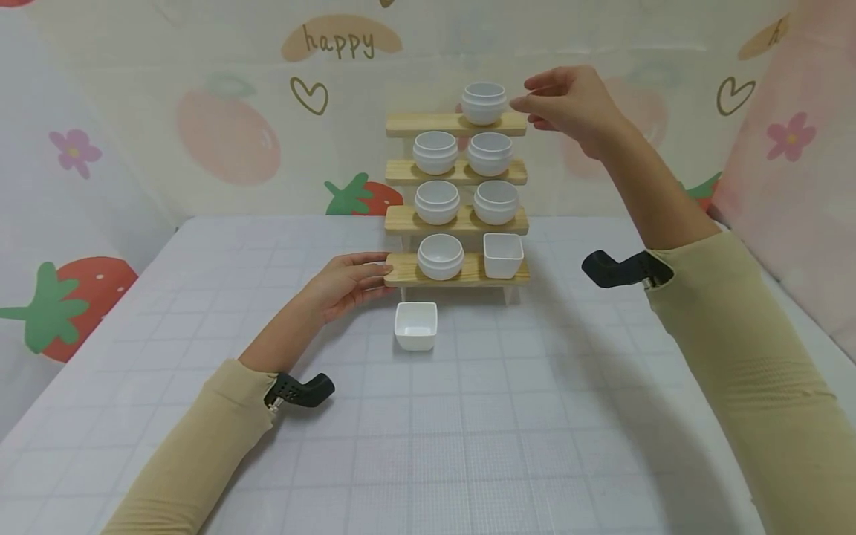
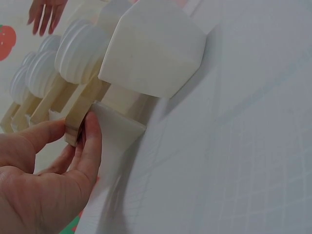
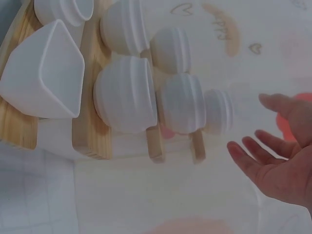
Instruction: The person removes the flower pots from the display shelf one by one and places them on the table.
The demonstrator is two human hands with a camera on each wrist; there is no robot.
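Observation:
A tiered wooden display stand [image 1: 456,220] holds white cups on its stepped boards. My left hand [image 1: 348,286] pinches the left end of the lowest board [image 2: 78,114] between thumb and fingers. At the top right, my right hand [image 1: 568,104] has its fingers loosely bent and holds nothing. Just left of its fingertips, a round white cup [image 1: 484,104] sits on the top board. Each of the two middle boards bears a pair of round cups [image 1: 437,202]. On the lowest board stand a round cup [image 1: 440,258] and a square white cup [image 3: 44,73].
Another square white cup [image 1: 416,327] stands on the table in front of the stand. A pale checked cloth [image 1: 468,446] covers the table. Behind the stand hangs a printed curtain [image 1: 234,141] with fruit and lettering. Black wrist mounts [image 1: 304,390] stick out from both sleeves.

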